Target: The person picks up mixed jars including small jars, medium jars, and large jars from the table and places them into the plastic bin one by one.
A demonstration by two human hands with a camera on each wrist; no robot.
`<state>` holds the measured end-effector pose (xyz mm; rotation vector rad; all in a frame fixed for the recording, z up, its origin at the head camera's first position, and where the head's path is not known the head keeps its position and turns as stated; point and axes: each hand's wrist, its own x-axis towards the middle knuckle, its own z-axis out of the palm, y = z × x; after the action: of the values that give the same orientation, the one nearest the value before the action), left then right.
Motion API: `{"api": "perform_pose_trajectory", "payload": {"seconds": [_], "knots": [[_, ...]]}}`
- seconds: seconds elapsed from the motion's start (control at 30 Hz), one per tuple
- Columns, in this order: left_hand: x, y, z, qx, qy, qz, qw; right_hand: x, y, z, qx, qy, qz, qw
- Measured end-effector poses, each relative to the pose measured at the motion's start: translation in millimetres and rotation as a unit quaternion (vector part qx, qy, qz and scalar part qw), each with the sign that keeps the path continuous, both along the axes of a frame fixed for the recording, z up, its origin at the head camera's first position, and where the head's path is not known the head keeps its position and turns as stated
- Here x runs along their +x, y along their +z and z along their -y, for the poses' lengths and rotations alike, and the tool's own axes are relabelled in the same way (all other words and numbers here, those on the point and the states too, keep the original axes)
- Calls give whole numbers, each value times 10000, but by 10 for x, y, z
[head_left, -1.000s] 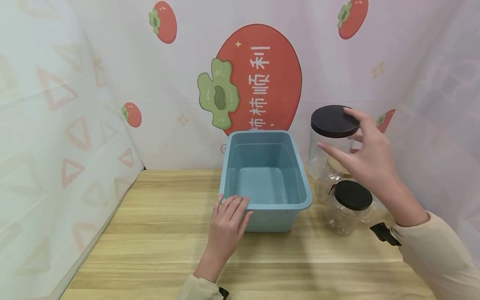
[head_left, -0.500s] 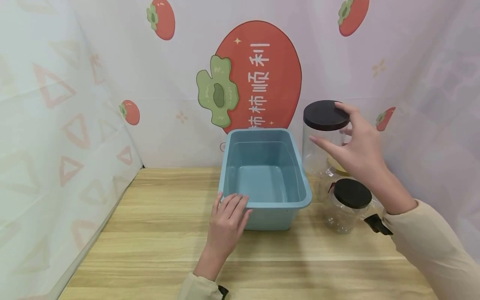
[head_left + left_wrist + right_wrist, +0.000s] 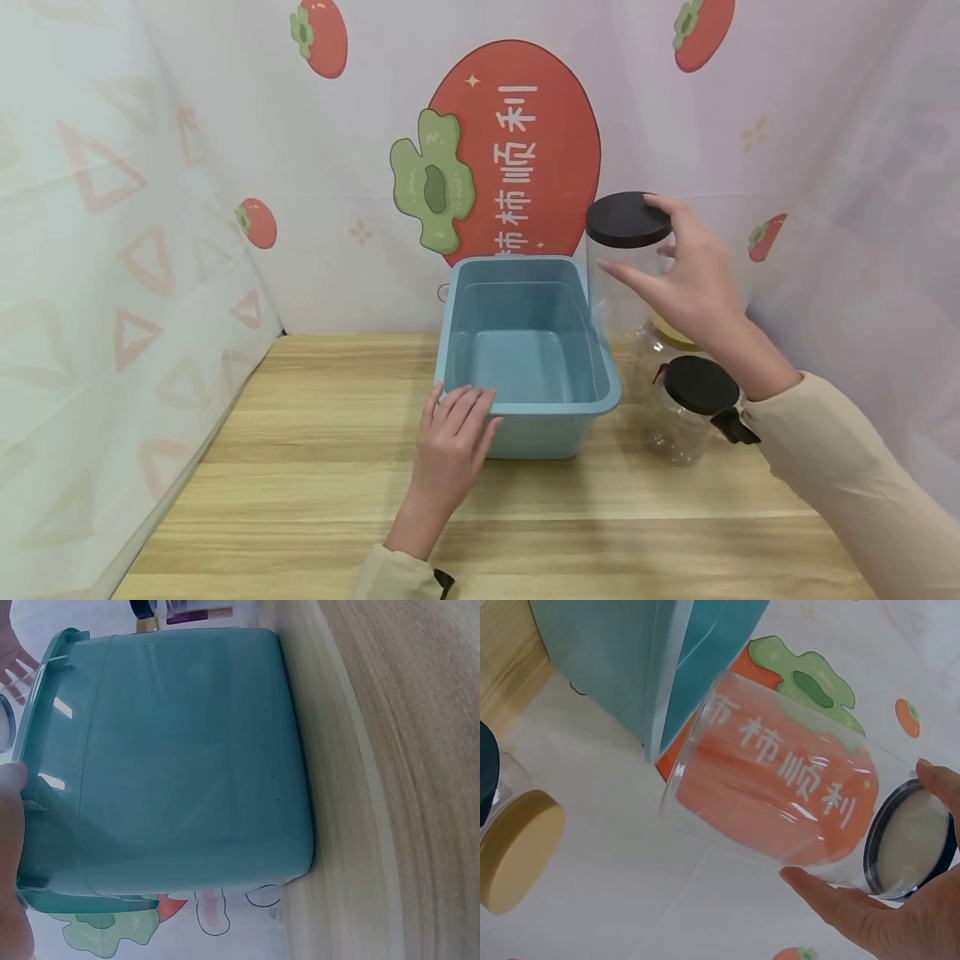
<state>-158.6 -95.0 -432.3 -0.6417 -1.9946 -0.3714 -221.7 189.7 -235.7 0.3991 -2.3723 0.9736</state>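
A tall clear plastic jar point(image 3: 624, 283) with a black lid hangs upright in my right hand point(image 3: 697, 275), beside the blue tub's right rim. Thumb and fingers hold it near its lid. In the right wrist view the jar point(image 3: 780, 787) is see-through, with nothing visible inside. My left hand point(image 3: 450, 442) grips the front left part of the rim of the blue plastic tub point(image 3: 536, 410), its fingers over the edge and its thumb on the outer wall. Inside, the tub's floor is bare. In the left wrist view the tub's side wall point(image 3: 195, 765) fills much of the frame.
A shorter clear jar with a black lid point(image 3: 701, 385) stands right of the tub on the wooden table point(image 3: 315, 467). Behind it is a jar with a yellow lid point(image 3: 672, 335), partly hidden by my right arm. A patterned cloth point(image 3: 337, 275) hangs behind and at the sides.
My right hand has moved left with the tall jar, bringing it from above the other jars to the tub's right edge. The left hand keeps its place on the rim.
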Motion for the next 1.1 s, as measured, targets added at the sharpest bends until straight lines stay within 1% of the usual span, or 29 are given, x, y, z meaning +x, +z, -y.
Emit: {"api": "perform_pose_trajectory", "payload": {"seconds": [0.23, 0.37, 0.53, 0.7, 0.9, 1.1], "knots": [[6, 11, -4, 10, -6, -4, 10000, -83, 13, 64, -26, 303, 56, 9995], [6, 13, -5, 28, -36, -14, 10000, -127, 8, 106, -14, 392, 52, 9992], [-1, 6, -2, 20, -27, -21, 10000, -144, 29, 163, 68, 484, 124, 9987], [-2, -1, 1, -1, -16, 23, 10000, -193, 5, 232, 347, 591, 184, 9975], [10, 0, 5, -7, -13, 110, 9999, -254, -45, 322, 680, 703, 76, 9952], [10, 0, 3, 30, -34, 151, 9999, -282, -39, 393, 822, 747, 189, 9936]]}}
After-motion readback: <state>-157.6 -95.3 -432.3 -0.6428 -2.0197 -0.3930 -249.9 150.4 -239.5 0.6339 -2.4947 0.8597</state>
